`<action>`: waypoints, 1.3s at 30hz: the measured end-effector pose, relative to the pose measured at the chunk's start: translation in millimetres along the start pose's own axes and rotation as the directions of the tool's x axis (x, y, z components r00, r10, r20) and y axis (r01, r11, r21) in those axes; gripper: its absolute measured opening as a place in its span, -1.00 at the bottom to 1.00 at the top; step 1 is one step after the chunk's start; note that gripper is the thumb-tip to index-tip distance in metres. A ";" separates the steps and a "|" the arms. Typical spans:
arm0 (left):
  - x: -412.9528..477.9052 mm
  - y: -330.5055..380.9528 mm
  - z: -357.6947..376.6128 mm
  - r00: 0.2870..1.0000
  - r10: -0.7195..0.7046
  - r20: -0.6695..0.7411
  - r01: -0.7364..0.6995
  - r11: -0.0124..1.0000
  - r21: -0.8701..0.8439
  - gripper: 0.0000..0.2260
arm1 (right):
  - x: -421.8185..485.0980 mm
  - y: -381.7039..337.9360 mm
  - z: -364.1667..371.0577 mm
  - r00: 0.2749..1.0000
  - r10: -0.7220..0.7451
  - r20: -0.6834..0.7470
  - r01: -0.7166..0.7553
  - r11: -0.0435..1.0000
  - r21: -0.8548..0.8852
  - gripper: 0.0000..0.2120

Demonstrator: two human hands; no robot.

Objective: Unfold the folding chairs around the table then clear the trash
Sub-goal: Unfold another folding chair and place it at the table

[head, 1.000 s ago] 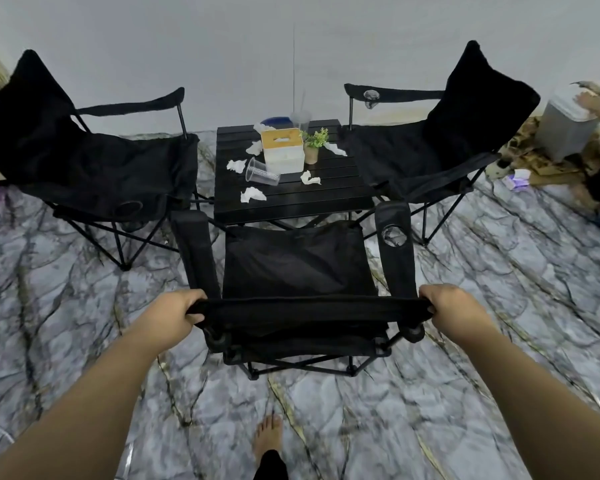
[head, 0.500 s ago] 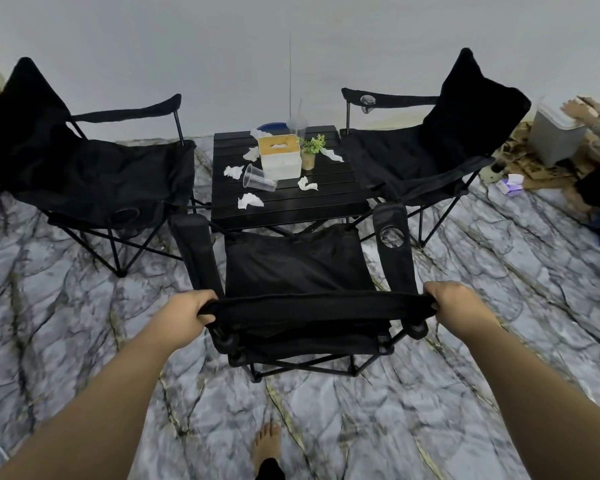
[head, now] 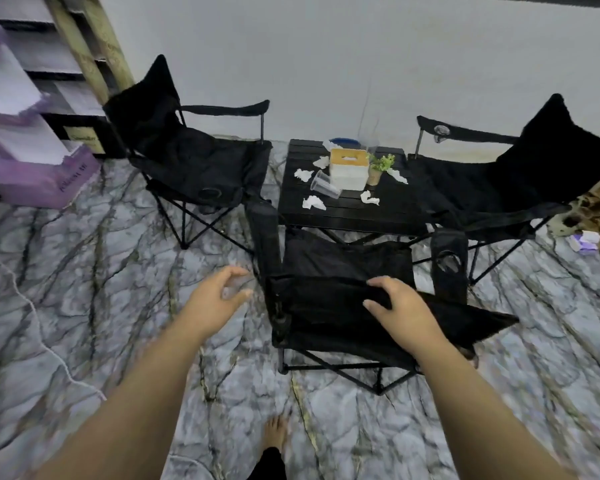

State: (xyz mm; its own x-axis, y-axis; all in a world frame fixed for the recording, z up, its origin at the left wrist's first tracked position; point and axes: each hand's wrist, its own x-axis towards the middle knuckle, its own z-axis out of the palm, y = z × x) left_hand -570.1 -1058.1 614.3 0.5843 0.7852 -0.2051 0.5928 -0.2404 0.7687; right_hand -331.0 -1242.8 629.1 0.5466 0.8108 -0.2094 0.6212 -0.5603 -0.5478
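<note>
Left hand came off the near chair, fingers spread. Right hand clamps its backrest top. Fabric looks floppy, frame light: grip the corners.

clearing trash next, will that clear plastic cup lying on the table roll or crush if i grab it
The clear plastic cup lies on its side on the slatted table, so a nudge would probably roll it. It looks thin and empty, so it is probably light and apt to dent under a firm squeeze.
</note>
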 end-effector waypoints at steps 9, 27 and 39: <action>-39.2 -88.8 -82.8 0.958 -0.285 -0.006 0.279 0.940 -0.196 -0.86 | 41.3 -164.9 110.6 0.868 -0.039 0.494 0.077 0.995 -0.057 -0.69; 119.4 -275.9 -356.1 0.917 -0.390 -0.087 0.372 0.913 -0.170 -0.84 | 259.9 -435.2 256.1 0.835 -0.051 0.547 0.082 0.996 -0.032 -0.66; 333.3 -325.5 -516.8 0.944 -0.301 -0.136 0.291 0.953 -0.089 -0.88 | 478.7 -567.7 279.0 0.917 -0.109 0.384 0.053 0.986 0.155 -0.75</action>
State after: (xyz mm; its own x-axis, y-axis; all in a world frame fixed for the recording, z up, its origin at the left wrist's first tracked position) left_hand -854.7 -423.2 608.9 0.2976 0.8910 -0.3428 0.6857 0.0504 0.7262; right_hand -578.7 -489.3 613.8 0.2174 0.8696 -0.4433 0.5545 -0.4838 -0.6771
